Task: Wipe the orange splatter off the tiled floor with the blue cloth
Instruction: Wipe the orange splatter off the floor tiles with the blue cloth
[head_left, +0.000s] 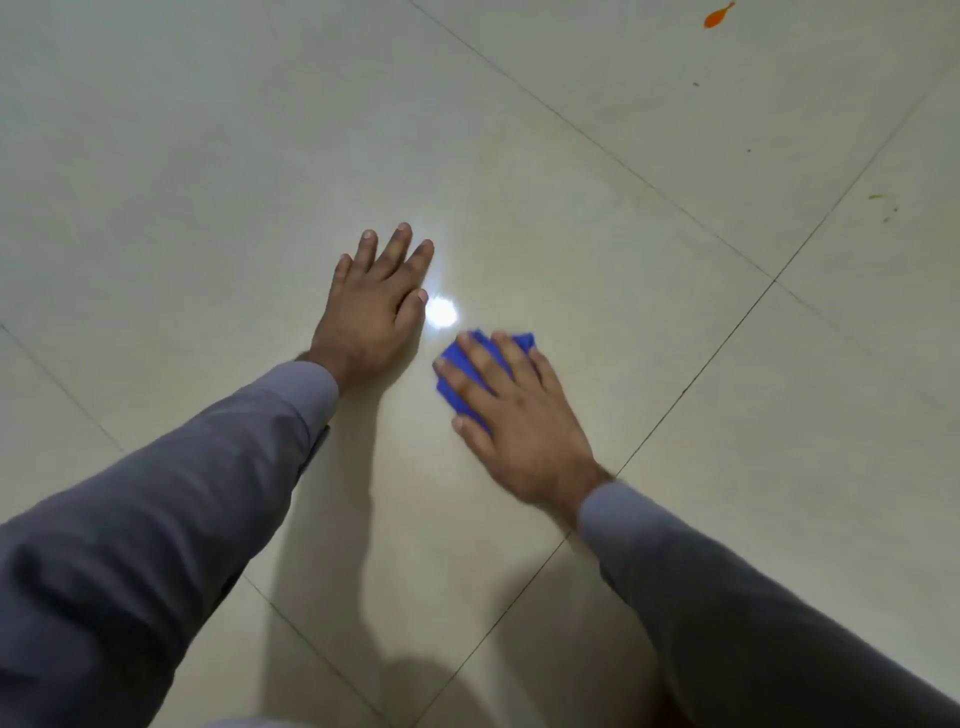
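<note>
Right hand (511, 415), fingers spread, presses cloth (470, 364) flat on floor (208, 156). Left hand (374, 306) just beside cloth, fingers straight. Splatter (716, 18) well beyond cloth.

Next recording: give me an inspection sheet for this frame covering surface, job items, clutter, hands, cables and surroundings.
Surface: glossy pale tiled floor with dark grout lines and a bright light glare.
Job items: blue cloth bunched under the right hand; orange splatter far off at top right, unwiped.
Clutter: small dark and yellowish specks on the right tiles.
Hands: left hand flat on the floor; right hand pressing the cloth, fingers straight.
Cables: nothing seen.
Surroundings: grey sleeves; nothing else seen.
</note>
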